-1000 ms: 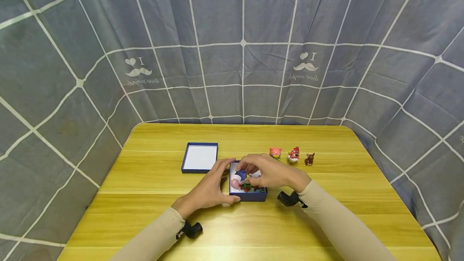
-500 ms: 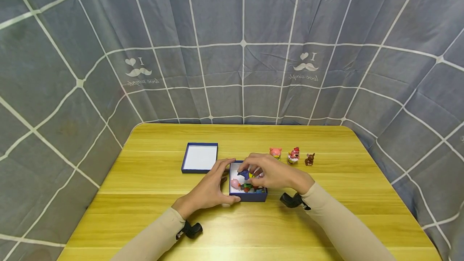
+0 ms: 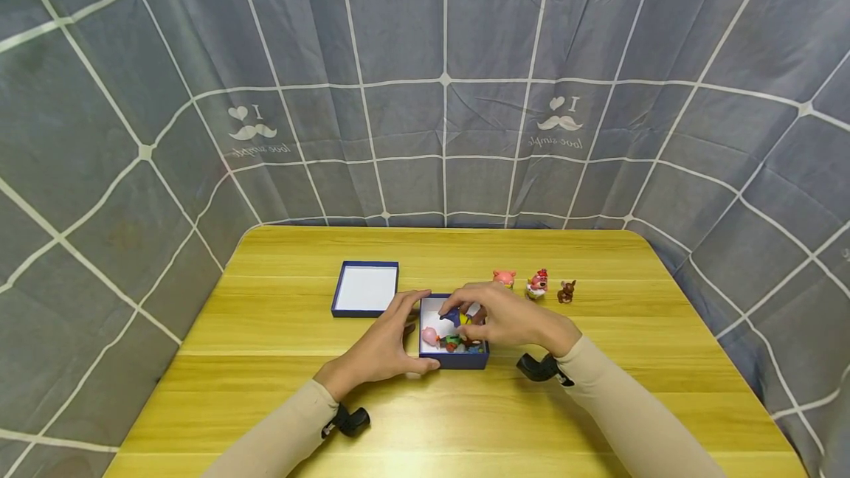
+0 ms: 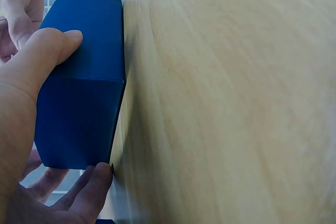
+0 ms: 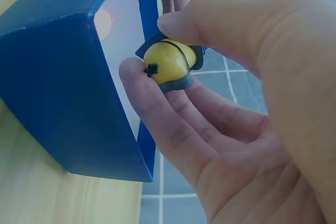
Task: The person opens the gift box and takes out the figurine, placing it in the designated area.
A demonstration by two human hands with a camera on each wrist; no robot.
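Note:
A blue box (image 3: 454,361) with a white inside stands on the table, several small figurines in it. My left hand (image 3: 381,349) grips its left side, the thumb (image 4: 65,45) on the near wall and the fingers farther along. Over the box's right part, my right hand (image 3: 508,316) pinches a yellow toy figurine (image 5: 167,62) with dark blue parts between thumb and fingers, at the open top. A pink figurine (image 3: 430,336) lies at the left inside, and a green and red one (image 3: 453,344) near the front wall. The hand hides the box's right side.
A shallow blue lid (image 3: 367,288), white inside up, lies left behind the box. Right of the box stand a pink figurine (image 3: 504,278), a red and white one (image 3: 537,285) and a small brown one (image 3: 567,291). A grey checked curtain (image 3: 412,124) hangs behind the table.
My right hand has shifted slightly right, and the blue and yellow figurine has moved away from the pink one and turned. The left hand has stayed on the box.

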